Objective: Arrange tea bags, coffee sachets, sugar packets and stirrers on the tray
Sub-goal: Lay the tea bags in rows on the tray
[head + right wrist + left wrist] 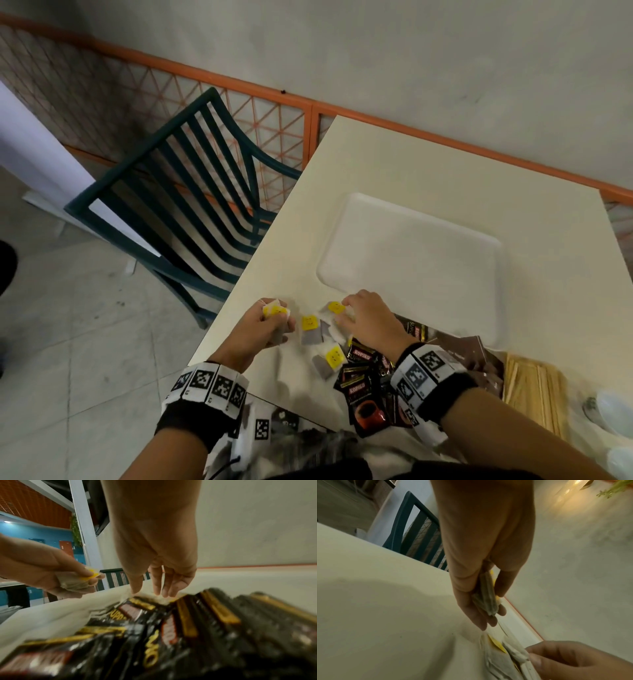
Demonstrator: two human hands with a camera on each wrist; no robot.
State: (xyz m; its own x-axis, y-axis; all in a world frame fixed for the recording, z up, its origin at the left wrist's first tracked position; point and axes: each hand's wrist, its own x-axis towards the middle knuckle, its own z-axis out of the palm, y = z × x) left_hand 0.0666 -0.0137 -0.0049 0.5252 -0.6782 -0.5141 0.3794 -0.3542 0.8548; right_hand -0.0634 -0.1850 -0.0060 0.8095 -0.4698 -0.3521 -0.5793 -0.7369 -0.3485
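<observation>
My left hand [278,321] hovers at the table's left edge and grips a small bunch of tea bags [486,599] with yellow tags, pinched between thumb and fingers. My right hand [343,311] reaches over the loose tea bags [311,329] lying on the table. Its fingers [162,588] are straight and point down, with the tips at a yellow-tagged tea bag [335,307]. Black coffee sachets [363,389] lie under my right wrist, and wooden stirrers [534,390] lie to their right. The white tray [346,219] sits just beyond, with nothing on it.
A dark green chair [191,192] stands against the table's [394,161] left edge. Brown packets [469,346] lie between the sachets and the tray. White dishes [613,414] sit at the table's near right corner. An orange-framed lattice fence runs behind.
</observation>
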